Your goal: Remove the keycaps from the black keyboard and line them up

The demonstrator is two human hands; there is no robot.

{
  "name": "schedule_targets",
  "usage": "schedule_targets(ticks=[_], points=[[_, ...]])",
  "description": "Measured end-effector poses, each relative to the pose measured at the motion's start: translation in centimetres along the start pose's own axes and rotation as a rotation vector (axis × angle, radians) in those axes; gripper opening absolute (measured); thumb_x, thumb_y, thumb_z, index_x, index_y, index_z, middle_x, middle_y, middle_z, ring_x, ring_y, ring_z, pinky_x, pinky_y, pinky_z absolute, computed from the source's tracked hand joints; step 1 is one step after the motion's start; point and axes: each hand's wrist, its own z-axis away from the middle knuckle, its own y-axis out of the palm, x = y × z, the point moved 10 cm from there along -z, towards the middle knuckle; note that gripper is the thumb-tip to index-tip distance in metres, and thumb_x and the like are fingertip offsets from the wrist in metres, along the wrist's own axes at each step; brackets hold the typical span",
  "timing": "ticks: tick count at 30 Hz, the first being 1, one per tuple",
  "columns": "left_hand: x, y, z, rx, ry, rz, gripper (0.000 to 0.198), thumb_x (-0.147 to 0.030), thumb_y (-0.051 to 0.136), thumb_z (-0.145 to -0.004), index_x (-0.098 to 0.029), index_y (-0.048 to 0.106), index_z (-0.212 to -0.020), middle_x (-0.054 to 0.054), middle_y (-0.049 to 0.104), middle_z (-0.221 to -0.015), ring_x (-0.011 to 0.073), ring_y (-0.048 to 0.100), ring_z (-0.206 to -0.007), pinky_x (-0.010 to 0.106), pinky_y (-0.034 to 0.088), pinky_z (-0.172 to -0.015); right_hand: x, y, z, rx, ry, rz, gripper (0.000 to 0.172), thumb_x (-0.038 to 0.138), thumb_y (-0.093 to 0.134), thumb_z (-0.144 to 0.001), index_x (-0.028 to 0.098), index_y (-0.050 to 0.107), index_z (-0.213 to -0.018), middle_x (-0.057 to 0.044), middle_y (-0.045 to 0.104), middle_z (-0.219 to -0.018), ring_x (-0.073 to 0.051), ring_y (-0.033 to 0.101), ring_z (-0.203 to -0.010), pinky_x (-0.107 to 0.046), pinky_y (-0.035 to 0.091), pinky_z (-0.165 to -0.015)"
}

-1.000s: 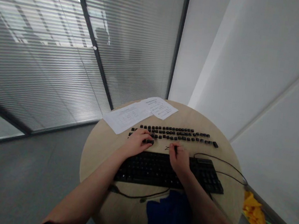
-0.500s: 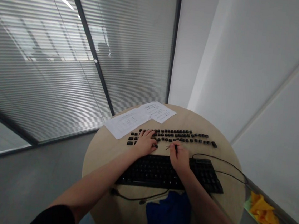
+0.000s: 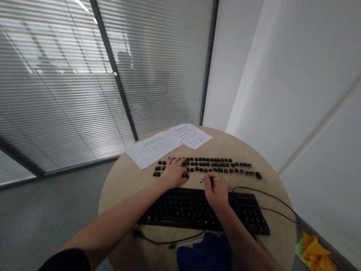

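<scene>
My left hand (image 3: 173,174) lies with fingers spread over the left part of the rows of loose black keycaps (image 3: 218,164). Its thumb is by a keycap near the row's lower edge, and some caps are hidden beneath it. My right hand (image 3: 216,189) is closed above the upper edge of the black keyboard (image 3: 185,208). A small black piece (image 3: 212,180) shows between its thumb and fingers, too small to name for certain. A few thin dark bits (image 3: 202,181) lie on the table just left of the right thumb.
Printed sheets (image 3: 156,148) lie at the far left of the round wooden table (image 3: 247,149). A black cable (image 3: 271,192) runs off its right side. Near me are a cable end (image 3: 138,234) and a blue cloth (image 3: 205,264). Yellow crumpled material (image 3: 319,258) is on the floor at right.
My left hand has shifted very slightly left over the keycaps. My right hand stays closed in nearly the same place.
</scene>
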Motion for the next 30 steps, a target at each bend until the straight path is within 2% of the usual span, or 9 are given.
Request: schedule_targets(ticks=[10, 13, 15, 18, 20, 22, 26, 30], points=[[0.1, -1.1, -0.3, -0.054, 0.001, 0.041, 0.023, -0.039, 0.077, -0.078, -0.025, 0.076, -0.097, 0.011, 0.049, -0.150, 0.0376, 0.035, -0.143, 0.064, 0.021, -0.117, -0.6, 0.2, 0.1, 0.015, 0.028, -0.033, 0.029, 0.036, 0.043, -0.098, 0.019, 0.061, -0.083, -0.005, 0.066, -0.065, -0.020, 0.063, -0.058, -0.028, 0.042, -0.058], [1.5, -3.2, 0.6, -0.166, -0.038, 0.097, 0.027, -0.039, 0.076, -0.080, -0.026, 0.075, -0.104, 0.011, 0.051, -0.148, 0.0366, 0.039, -0.141, 0.062, 0.025, -0.116, -1.0, 0.4, 0.2, 0.023, 0.057, -0.042, 0.029, 0.037, 0.044, -0.098, 0.019, 0.062, -0.085, -0.004, 0.064, -0.062, -0.019, 0.061, -0.056, -0.028, 0.041, -0.056], [3.0, -5.0, 1.8, -0.268, -0.085, 0.142, 0.026, -0.036, 0.073, -0.084, -0.025, 0.074, -0.107, 0.011, 0.054, -0.144, 0.0342, 0.046, -0.135, 0.058, 0.033, -0.113, -1.1, 0.4, 0.3, 0.030, 0.070, -0.051, 0.028, 0.037, 0.044, -0.098, 0.020, 0.062, -0.085, -0.003, 0.064, -0.061, -0.019, 0.061, -0.055, -0.028, 0.041, -0.056], [4.2, -6.8, 3.9, -0.377, -0.096, 0.234, 0.019, -0.030, 0.064, -0.090, -0.022, 0.073, -0.104, 0.010, 0.067, -0.123, 0.0276, 0.060, -0.115, 0.047, 0.045, -0.103, -1.4, 0.6, 0.4, 0.041, 0.090, -0.081, 0.026, 0.037, 0.045, -0.098, 0.021, 0.061, -0.085, -0.002, 0.063, -0.061, -0.018, 0.060, -0.054, -0.028, 0.041, -0.056], [4.4, -6.7, 5.0, -0.373, -0.083, 0.316, 0.017, -0.028, 0.057, -0.094, -0.020, 0.072, -0.097, 0.007, 0.072, -0.102, 0.0233, 0.064, -0.098, 0.040, 0.051, -0.092, -1.6, 0.9, 0.5, 0.063, 0.109, -0.115, 0.025, 0.037, 0.046, -0.098, 0.021, 0.060, -0.085, -0.001, 0.061, -0.060, -0.017, 0.059, -0.053, -0.027, 0.041, -0.055], [3.8, -5.6, 5.7, -0.311, -0.043, 0.388, 0.018, -0.027, 0.055, -0.096, -0.020, 0.071, -0.091, 0.004, 0.072, -0.089, 0.0202, 0.065, -0.086, 0.034, 0.052, -0.083, -1.9, 1.5, 0.8, 0.116, 0.139, -0.165, 0.023, 0.038, 0.047, -0.098, 0.022, 0.059, -0.086, 0.000, 0.060, -0.060, -0.016, 0.057, -0.052, -0.027, 0.041, -0.054], [1.5, -3.2, 6.3, -0.163, 0.098, 0.428, 0.016, -0.025, 0.057, -0.094, -0.020, 0.072, -0.089, 0.003, 0.070, -0.084, 0.0184, 0.064, -0.081, 0.031, 0.049, -0.076, -2.3, 2.6, 0.9, 0.216, 0.213, -0.318, 0.020, 0.041, 0.049, -0.098, 0.022, 0.055, -0.097, -0.001, 0.064, -0.072, -0.014, 0.057, -0.054, -0.025, 0.043, -0.052], [1.4, -2.4, 6.2, -0.129, 0.138, 0.444, 0.015, -0.027, 0.060, -0.093, -0.021, 0.073, -0.089, 0.003, 0.070, -0.083, 0.0196, 0.064, -0.083, 0.032, 0.049, -0.078, -1.7, 1.9, 0.0, 0.273, 0.284, -0.492, 0.026, 0.048, 0.048, -0.099, 0.022, 0.052, -0.103, -0.001, 0.064, -0.081, -0.012, 0.058, -0.056, -0.023, 0.044, -0.050]])
